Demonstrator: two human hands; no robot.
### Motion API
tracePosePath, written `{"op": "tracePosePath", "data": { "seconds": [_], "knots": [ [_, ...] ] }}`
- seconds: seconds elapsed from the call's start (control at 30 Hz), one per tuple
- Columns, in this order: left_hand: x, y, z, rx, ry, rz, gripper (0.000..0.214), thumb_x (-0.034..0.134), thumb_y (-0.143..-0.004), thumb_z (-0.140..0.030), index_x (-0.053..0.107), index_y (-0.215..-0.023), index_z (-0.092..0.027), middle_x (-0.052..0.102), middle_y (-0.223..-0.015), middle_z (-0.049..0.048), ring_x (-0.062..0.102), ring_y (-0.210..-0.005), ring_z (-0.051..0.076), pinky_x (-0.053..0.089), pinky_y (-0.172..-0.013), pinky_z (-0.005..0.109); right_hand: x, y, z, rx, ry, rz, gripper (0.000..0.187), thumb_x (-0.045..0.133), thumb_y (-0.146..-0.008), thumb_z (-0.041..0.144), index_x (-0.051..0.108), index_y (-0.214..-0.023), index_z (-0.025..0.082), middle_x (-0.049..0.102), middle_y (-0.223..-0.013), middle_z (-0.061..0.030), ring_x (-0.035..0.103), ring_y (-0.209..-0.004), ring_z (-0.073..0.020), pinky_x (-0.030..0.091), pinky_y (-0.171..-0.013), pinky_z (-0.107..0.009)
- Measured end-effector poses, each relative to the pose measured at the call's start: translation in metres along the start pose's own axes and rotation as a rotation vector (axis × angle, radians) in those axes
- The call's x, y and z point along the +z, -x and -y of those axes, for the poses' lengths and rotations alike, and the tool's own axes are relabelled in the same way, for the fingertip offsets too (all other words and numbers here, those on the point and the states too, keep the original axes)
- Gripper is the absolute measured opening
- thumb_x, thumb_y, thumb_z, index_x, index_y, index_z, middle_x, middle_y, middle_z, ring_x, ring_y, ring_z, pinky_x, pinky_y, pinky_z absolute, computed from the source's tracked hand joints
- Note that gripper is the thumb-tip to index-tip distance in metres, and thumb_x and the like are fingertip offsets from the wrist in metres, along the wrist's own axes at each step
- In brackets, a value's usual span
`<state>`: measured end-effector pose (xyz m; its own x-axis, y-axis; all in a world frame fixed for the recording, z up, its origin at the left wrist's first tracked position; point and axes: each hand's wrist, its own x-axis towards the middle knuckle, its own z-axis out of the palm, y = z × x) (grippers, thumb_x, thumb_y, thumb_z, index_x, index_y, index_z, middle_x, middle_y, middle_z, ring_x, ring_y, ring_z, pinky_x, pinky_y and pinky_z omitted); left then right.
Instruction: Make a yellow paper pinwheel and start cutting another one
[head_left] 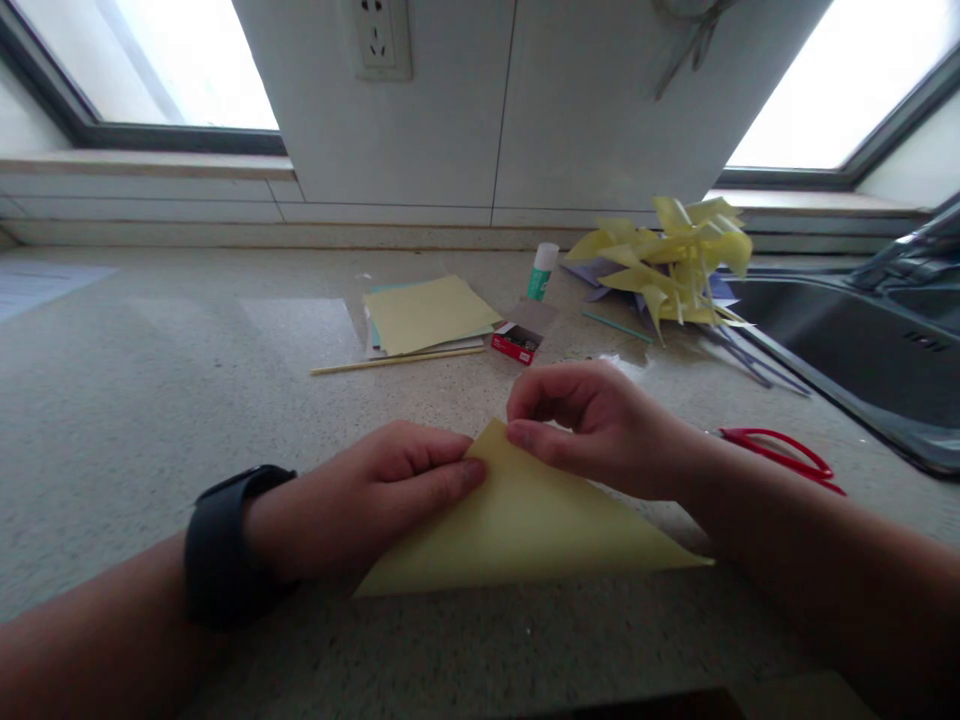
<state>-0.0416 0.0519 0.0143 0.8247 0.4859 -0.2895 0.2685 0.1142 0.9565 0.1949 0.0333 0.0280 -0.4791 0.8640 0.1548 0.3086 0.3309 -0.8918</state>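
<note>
A sheet of yellow paper [510, 525], folded into a triangle, is between my hands just above the speckled counter, its long edge toward me. My left hand [397, 480] pinches the left slope near the top corner, thumb in front and the other fingers behind. At that same corner, my right hand [592, 425] has its thumb and forefinger closed on the right edge of the paper. The other right fingers are curled in. Behind my right wrist lie scissors with red handles [780, 450], their blades mostly hidden by the arm.
Beyond my hands lie a stack of coloured paper [435, 312], a wooden stick [397, 361], an open small red box [516, 343] and an upright glue stick [542, 271]. Yellow paper pinwheels [675, 250] are heaped at back right, beside a sink [855, 350].
</note>
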Motion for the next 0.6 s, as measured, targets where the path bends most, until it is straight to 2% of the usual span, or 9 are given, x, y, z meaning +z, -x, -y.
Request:
{"op": "tracePosePath", "data": {
  "seconds": [0.3,0.43,0.5,0.6],
  "knots": [
    [0.0,-0.002,0.0,0.001,-0.028,-0.029,0.04,0.051,-0.098,-0.054,0.062,-0.089,-0.016,0.053,-0.076,-0.0018,0.044,-0.064,0.011,0.035,-0.056,0.021,0.002,-0.001,0.0,0.025,-0.012,-0.009,0.018,0.065,-0.091,0.029,0.061,-0.079,0.016,0.057,-0.069,0.0026,0.049,-0.061,-0.0091,0.038,-0.052,-0.021],
    [0.001,-0.003,0.001,0.048,-0.06,-0.166,0.038,0.051,-0.098,-0.051,0.065,-0.089,-0.017,0.057,-0.076,-0.001,0.046,-0.065,0.012,0.036,-0.055,0.021,-0.008,-0.004,0.0,0.084,-0.062,-0.034,0.022,0.066,-0.091,0.036,0.064,-0.079,0.017,0.059,-0.068,0.0019,0.05,-0.059,-0.01,0.037,-0.051,-0.023],
    [0.001,-0.005,0.002,0.089,-0.052,-0.264,0.036,0.053,-0.098,-0.049,0.067,-0.09,-0.018,0.06,-0.08,-0.0003,0.048,-0.066,0.012,0.037,-0.057,0.021,-0.02,-0.006,-0.001,0.086,-0.105,-0.12,0.025,0.067,-0.09,0.039,0.068,-0.079,0.017,0.063,-0.071,-0.0005,0.053,-0.06,-0.0116,0.04,-0.054,-0.025],
    [0.0,-0.007,0.004,0.146,-0.036,-0.396,0.035,0.054,-0.097,-0.051,0.068,-0.091,-0.019,0.062,-0.082,0.0,0.051,-0.067,0.013,0.038,-0.056,0.022,-0.039,-0.009,-0.003,0.059,-0.305,-0.349,0.031,0.064,-0.09,0.047,0.073,-0.079,0.02,0.066,-0.074,-0.003,0.055,-0.061,-0.0143,0.043,-0.056,-0.03]
  ]
}}
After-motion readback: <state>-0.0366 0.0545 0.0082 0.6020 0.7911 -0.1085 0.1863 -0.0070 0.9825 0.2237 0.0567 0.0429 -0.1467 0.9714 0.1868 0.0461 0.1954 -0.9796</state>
